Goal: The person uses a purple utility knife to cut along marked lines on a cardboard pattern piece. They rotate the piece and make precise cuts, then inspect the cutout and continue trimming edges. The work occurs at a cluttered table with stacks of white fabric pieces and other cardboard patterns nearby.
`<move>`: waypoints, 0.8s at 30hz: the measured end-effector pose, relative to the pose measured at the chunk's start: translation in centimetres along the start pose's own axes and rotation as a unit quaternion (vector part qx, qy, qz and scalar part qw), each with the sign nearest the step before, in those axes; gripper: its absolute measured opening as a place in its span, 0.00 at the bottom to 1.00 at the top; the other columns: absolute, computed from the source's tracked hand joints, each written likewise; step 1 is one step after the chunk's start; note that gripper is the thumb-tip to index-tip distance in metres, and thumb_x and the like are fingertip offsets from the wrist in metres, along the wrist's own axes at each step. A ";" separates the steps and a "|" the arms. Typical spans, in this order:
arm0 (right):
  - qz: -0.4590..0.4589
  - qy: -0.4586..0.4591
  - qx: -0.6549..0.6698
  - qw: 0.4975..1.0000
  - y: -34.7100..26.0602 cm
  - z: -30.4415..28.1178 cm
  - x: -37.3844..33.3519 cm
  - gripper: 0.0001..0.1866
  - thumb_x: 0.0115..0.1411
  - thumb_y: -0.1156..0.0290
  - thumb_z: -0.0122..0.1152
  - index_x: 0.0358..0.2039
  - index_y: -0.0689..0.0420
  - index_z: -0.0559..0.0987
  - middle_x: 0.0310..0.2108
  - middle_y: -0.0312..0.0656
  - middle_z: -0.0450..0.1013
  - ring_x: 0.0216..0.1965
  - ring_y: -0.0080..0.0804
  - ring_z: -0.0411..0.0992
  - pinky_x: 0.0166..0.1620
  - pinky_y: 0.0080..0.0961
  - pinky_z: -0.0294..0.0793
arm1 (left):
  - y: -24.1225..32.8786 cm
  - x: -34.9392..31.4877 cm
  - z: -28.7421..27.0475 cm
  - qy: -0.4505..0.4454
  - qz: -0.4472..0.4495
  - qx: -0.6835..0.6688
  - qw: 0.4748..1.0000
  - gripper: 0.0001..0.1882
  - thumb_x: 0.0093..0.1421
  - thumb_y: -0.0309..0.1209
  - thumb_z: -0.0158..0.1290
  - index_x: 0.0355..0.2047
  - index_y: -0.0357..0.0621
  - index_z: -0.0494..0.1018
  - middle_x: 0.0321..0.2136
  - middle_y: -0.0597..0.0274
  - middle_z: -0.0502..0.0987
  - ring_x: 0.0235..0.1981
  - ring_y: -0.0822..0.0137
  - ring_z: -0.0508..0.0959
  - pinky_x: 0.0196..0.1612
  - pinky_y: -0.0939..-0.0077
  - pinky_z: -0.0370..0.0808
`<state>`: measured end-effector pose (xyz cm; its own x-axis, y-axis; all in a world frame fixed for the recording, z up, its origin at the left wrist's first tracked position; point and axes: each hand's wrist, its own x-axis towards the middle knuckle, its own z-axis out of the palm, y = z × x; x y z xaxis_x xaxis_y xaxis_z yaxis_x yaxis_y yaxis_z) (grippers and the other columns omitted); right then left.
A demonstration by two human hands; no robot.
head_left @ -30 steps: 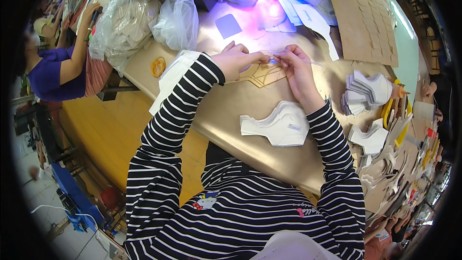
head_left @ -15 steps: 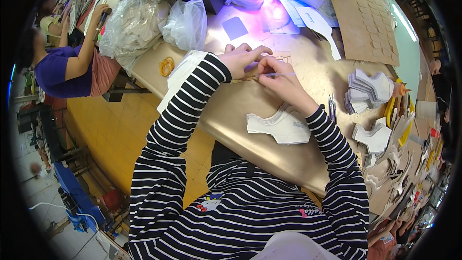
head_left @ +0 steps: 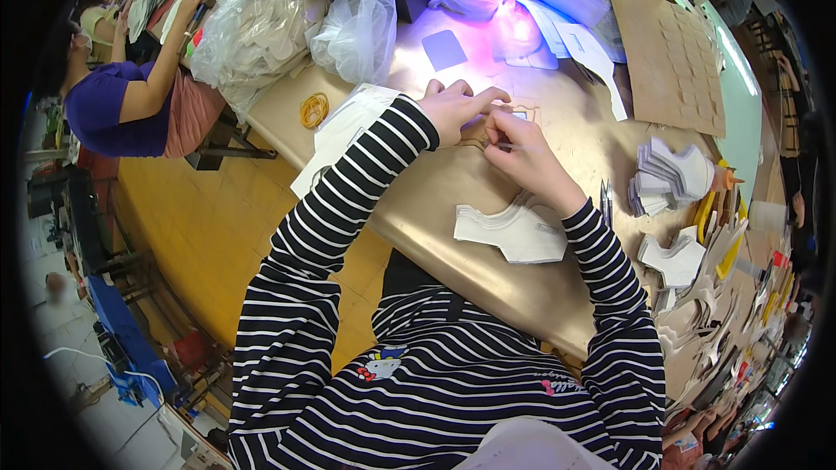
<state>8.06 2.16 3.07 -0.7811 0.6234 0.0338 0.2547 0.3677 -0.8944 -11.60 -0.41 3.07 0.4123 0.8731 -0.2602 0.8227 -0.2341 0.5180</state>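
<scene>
My left hand [head_left: 455, 115] is over the middle of the table, fingers bent and partly apart, its thumb side around a small tan piece [head_left: 475, 141]. That piece is mostly hidden by my hands. Close against it on the right, my right hand [head_left: 525, 155] is closed in a pinch on a thin pale stick, barely visible. Just beyond the fingers lies a small flat piece with a reddish outline [head_left: 525, 113]. Nearer to me rests a stack of white cut pieces [head_left: 514, 231]. Dark pointed tools [head_left: 606, 202] lie right of my right wrist.
White sheets [head_left: 348, 135] and yellow rubber bands [head_left: 314, 110] lie left; plastic bags [head_left: 357, 39] stand behind. A brown board [head_left: 670, 61] and stacked grey-white pieces [head_left: 670, 172] are right. A blue-grey square [head_left: 444, 50] lies beyond my hands. A person in purple [head_left: 113, 113] works far left.
The whole view has shifted slightly, so the table things sit a little further right. My right fingers have drawn in tighter, and the pale stick shows less than before.
</scene>
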 end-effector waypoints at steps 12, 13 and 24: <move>0.125 0.039 0.130 0.983 0.5 -1.6 -0.9 0.06 0.57 0.79 0.58 0.30 0.59 0.69 0.26 0.30 0.67 0.29 0.15 0.65 0.33 0.13 0.65 | 0.3 0.1 -0.2 -0.019 -0.032 -0.001 0.999 0.37 0.56 0.23 0.52 0.64 0.67 0.54 0.52 0.65 0.75 0.55 0.58 0.69 0.54 0.55 0.57; 0.127 0.032 0.134 0.982 0.5 -1.6 -0.9 0.05 0.57 0.79 0.58 0.31 0.59 0.70 0.26 0.30 0.67 0.29 0.14 0.65 0.33 0.14 0.66 | 0.3 0.2 -0.2 -0.021 -0.033 -0.003 0.999 0.37 0.57 0.23 0.52 0.64 0.67 0.54 0.52 0.65 0.75 0.54 0.58 0.70 0.54 0.55 0.57; 0.053 0.064 0.028 0.996 0.1 -0.2 -0.2 0.04 0.55 0.81 0.56 0.32 0.61 0.71 0.27 0.31 0.68 0.29 0.16 0.67 0.34 0.15 0.68 | -0.2 0.3 0.5 0.000 -0.022 -0.012 1.000 0.37 0.58 0.25 0.50 0.65 0.67 0.53 0.48 0.63 0.76 0.53 0.58 0.70 0.54 0.55 0.57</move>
<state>8.37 2.16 3.04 -0.6719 0.7405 -0.0091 0.2976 0.2587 -0.9190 -11.42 -0.32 2.45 0.3754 0.8827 -0.2826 0.8303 -0.1848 0.5258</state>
